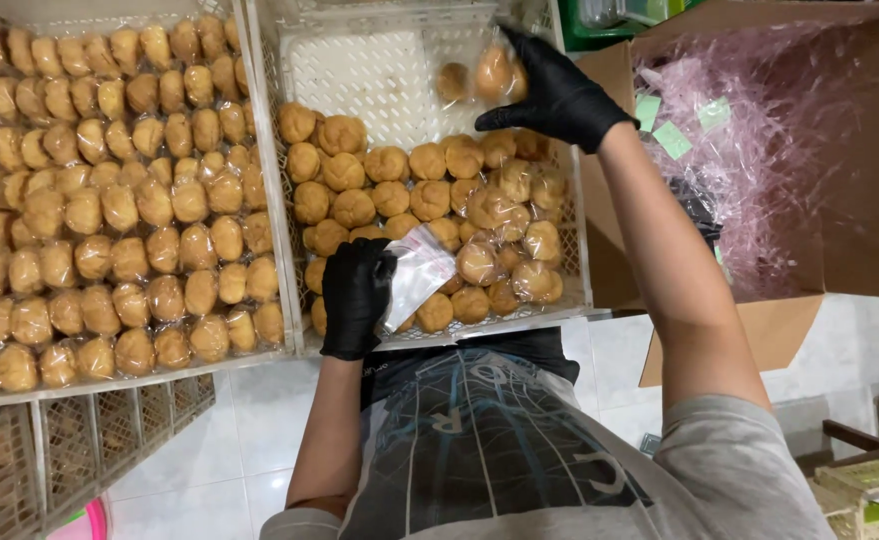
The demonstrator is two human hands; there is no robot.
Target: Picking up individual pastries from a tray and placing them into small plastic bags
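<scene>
Pastries fill most of what we see: round golden buns, some bare and some already sealed in clear film. Our right hand (554, 95), in a black glove, reaches to the far end of the white crate (379, 70) in front of us, its grip closed around a wrapped bun (497, 72) held just above the bare lattice floor there. Our left hand (357, 295), also gloved, sits at the near rim of the same crate, fingers pinched on an empty clear bag (421, 268) that hangs over the buns below it.

As far as we can judge, the work is well under way but not finished. The left crate (259, 150) is packed edge to edge with wrapped buns (119, 200) in tidy rows. In the crate before us, the right-hand side holds a loose heap of bagged buns (509, 240), while the unwrapped buns (359, 175) on the left side, a good number of them, lie bare. The far strip of this crate shows open plastic floor with one more bun (450, 82) lying on it.

Around us, an open cardboard box (839, 170) stands to the right, lined with pink shredded film (759, 150) and a few small green slips. A stack of empty lattice crates (79, 450) sits below the left crate, over a white tiled floor (219, 470). Nothing blocks either hand; the only crowding is the heap of bagged buns lying against the bare ones, with no gap between them.
</scene>
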